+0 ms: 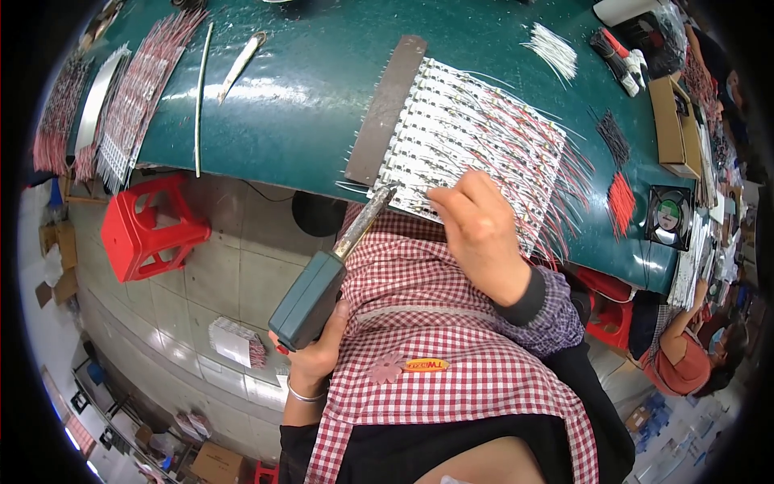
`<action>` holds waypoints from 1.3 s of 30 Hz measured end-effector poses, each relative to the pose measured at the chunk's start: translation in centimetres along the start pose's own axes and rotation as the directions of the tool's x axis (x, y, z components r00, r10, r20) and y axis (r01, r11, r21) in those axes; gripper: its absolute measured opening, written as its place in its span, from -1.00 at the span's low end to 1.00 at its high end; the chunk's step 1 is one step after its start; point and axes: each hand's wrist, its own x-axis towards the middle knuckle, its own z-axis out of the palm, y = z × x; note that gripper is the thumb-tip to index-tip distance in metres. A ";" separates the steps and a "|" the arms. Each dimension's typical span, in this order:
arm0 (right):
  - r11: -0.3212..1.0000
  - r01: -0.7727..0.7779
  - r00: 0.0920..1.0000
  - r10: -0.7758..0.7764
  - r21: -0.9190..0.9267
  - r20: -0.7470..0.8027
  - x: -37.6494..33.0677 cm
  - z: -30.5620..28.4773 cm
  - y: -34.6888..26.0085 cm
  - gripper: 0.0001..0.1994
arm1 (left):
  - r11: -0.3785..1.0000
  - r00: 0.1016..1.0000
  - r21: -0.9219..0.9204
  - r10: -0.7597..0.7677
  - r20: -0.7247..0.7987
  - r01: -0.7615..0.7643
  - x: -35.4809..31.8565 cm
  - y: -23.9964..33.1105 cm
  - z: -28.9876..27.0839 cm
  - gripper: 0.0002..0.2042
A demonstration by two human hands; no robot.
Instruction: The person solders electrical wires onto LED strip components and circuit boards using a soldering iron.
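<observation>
My left hand is wrapped round a dark soldering gun, whose long metal barrel slants up to the near left corner of a white circuit board panel. The dark tip is at the panel's edge, too small to tell whether it touches. Over the near part of the panel, my right hand is closed, thumb and index finger pinched close to the tip; what they hold is hidden. Rows of white, red and black wires run across the panel and hang past its right side. A brown strip lies along its left edge.
On the green table lie white wires, black wires, red wires and wired panels. A small fan and a cardboard box stand right. A red stool stands left; a co-worker sits right.
</observation>
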 end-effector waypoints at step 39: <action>1.000 -0.014 1.000 0.015 -0.027 0.022 -0.2 1.5 -1.6 -0.85 | 0.992 0.993 0.064 -0.111 0.035 0.108 0.4 1.9 -0.7 -0.79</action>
